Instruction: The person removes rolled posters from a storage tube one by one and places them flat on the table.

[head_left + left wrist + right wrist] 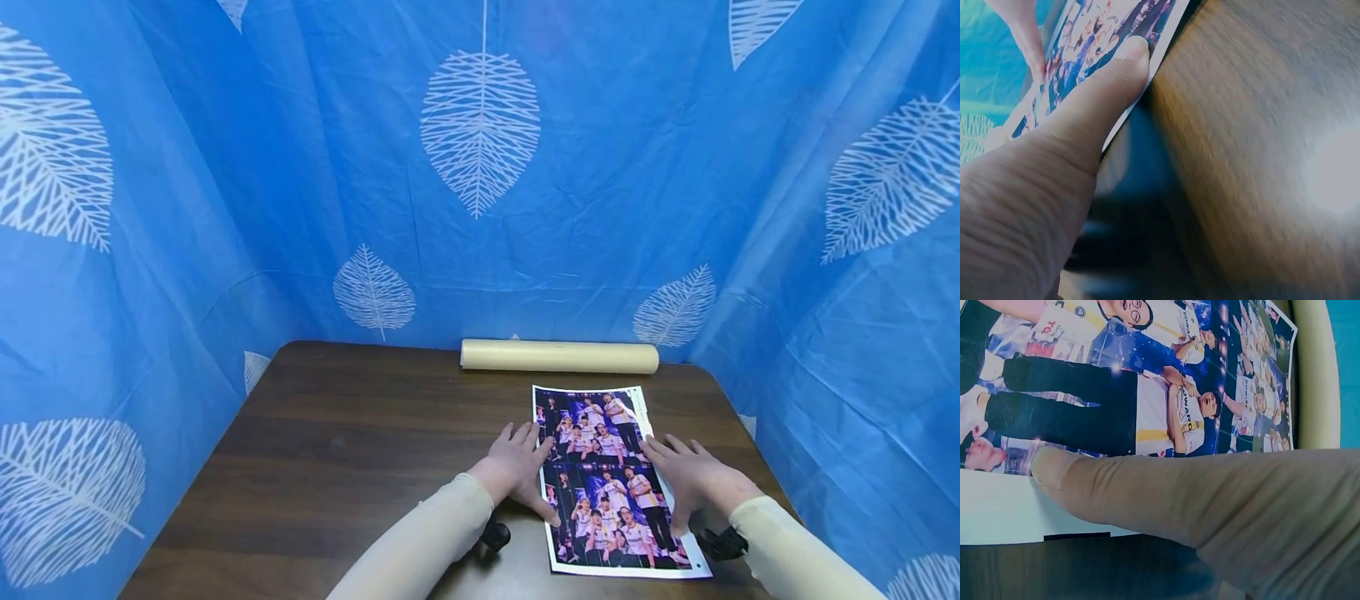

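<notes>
Photo sheet (600,492) lies face up on the table (337,450), apparently already laid out, its 2 pictures uncut. Left hand (517,467) and right hand (696,479) rest fingers-extended at opposite edges, gripping nothing; the pale roll (558,357) lies untouched behind.

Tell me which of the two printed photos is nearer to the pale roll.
The far photo, between the roll and the near photo, which is lower in the head view.

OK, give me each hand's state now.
Left hand: open, touching the printed sheet along its left edge.
Right hand: open, touching the sheet's right edge.
</notes>
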`<state>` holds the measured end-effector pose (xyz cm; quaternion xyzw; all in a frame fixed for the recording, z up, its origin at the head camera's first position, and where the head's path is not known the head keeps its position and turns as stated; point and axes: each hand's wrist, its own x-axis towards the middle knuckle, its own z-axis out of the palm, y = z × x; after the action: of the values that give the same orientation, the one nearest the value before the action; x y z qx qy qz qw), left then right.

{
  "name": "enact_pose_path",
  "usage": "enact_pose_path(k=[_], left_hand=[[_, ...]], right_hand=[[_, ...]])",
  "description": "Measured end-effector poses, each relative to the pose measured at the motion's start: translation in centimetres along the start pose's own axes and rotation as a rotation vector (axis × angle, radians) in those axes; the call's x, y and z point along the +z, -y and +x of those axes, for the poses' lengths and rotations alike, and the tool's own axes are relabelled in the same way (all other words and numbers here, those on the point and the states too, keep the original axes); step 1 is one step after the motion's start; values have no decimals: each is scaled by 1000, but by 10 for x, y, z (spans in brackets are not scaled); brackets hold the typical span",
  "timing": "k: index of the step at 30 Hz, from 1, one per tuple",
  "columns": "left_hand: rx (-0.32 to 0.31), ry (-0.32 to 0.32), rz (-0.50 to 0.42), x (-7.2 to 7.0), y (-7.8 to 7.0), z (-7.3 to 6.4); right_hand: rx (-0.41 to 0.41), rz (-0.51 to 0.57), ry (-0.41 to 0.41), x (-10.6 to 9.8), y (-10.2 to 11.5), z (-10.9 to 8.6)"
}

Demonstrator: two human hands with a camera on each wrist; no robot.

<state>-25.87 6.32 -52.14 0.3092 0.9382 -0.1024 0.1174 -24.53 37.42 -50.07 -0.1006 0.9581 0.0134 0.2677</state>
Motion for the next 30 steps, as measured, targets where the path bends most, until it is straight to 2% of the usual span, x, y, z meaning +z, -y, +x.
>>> enact_pose_path(k=[8, 16, 26, 30], left_hand=[[8, -7, 17, -3, -18, 10], [2, -13, -15, -5, -36, 22], [5, -32, -15, -10, -41, 24], [16, -35, -6, -10, -47, 25]], right_hand=[[33, -1, 11, 4, -14, -8], [87, 14, 18, 5, -27, -16], [90, 37, 20, 4, -34, -20], [115, 45, 25, 5, -38, -22]])
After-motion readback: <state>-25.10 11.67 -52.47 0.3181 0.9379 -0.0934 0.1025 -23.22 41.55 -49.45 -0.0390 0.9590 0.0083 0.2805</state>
